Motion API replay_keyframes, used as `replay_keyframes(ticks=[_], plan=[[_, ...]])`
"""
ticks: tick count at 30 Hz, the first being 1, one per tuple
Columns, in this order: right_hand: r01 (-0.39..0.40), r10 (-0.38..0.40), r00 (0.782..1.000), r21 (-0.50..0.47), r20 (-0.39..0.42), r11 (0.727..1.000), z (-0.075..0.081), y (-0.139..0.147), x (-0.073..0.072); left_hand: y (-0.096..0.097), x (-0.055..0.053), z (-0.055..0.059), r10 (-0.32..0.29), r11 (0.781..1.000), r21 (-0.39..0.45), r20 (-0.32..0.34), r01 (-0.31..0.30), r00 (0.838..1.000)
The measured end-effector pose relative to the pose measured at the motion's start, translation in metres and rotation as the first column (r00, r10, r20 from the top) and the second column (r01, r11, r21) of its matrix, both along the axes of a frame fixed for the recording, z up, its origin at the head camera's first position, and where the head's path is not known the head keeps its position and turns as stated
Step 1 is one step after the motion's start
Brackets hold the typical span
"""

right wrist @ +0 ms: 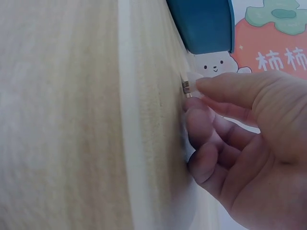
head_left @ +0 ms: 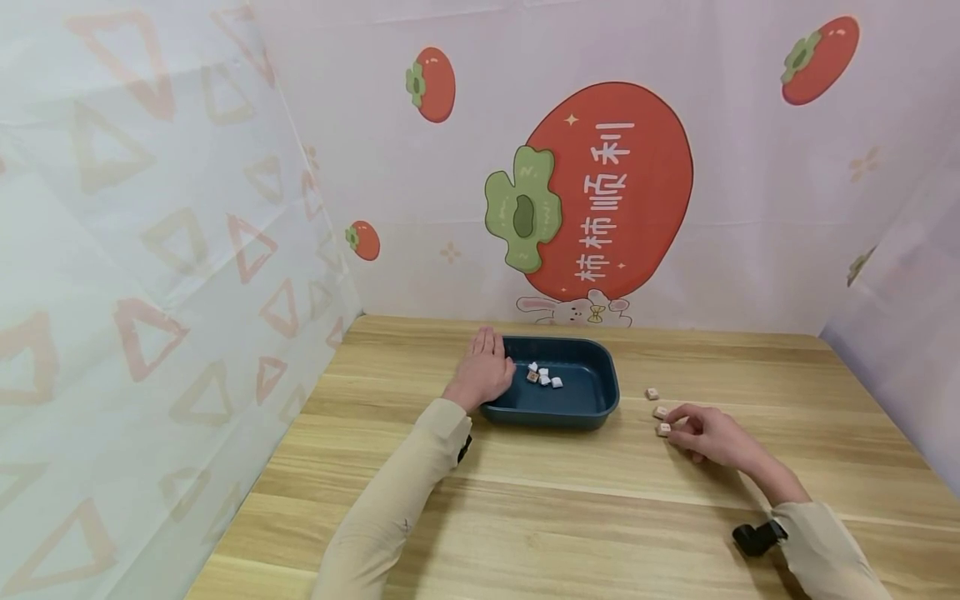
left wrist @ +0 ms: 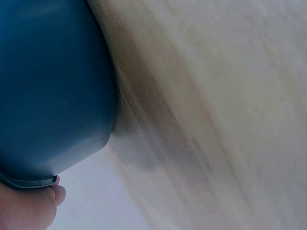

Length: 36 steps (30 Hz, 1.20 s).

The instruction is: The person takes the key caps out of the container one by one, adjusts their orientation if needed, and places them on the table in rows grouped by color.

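Note:
My left hand (head_left: 482, 372) rests along the left rim of a dark blue tray (head_left: 551, 417), fingers straight and thumb over the edge. In the left wrist view, part of that hand lies against the rim, and the outer wall (left wrist: 53, 91) fills the left side. Several small white cubes (head_left: 557, 382), one with a brown face up, lie in the tray. To its right, my right hand (head_left: 712, 435) pinches a small marked cube (head_left: 663, 430) at the tabletop between thumb and finger; the same cube (right wrist: 186, 86) shows at the thumb tip in the right wrist view.
Two more small cubes lie just beyond the pinched one, one by the index finger (head_left: 660, 412) and another farther back (head_left: 652, 393). A wood-grain table (head_left: 570, 517) carries everything. White printed sheets (head_left: 450, 183) stand behind and at the sides.

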State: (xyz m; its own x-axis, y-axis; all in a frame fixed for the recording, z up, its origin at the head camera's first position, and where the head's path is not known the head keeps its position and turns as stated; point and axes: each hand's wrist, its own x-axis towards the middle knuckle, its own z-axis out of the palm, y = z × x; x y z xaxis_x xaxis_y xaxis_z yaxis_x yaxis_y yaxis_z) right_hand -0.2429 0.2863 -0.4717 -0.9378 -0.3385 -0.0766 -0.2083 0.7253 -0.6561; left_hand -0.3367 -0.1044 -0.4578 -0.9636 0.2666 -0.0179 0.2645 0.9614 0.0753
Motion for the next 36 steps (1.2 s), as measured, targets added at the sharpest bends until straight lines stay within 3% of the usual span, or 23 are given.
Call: replay_keyframes(ticks=[9,17,29,36], plan=[[0.001,-0.001,1.000,-0.011,0.011,1.000,0.012,-0.005,0.001,-0.001,0.002,0.001,-0.004,1.000,0.011,-0.011,0.004,1.000],[-0.020,0.021,0.996,0.016,-0.084,1.000,0.020,-0.013,-0.005,0.000,0.002,0.002,-0.003,1.000,0.016,0.004,0.003,1.000],[-0.073,0.069,0.997,-0.103,-0.043,0.992,0.036,-0.040,-0.015,-0.001,0.003,0.004,-0.008,1.000,-0.001,-0.008,0.008,1.000],[-0.105,0.097,0.993,-0.114,-0.072,0.988,0.047,-0.058,-0.016,-0.001,0.004,0.003,-0.007,1.000,-0.006,-0.005,0.007,1.000]])
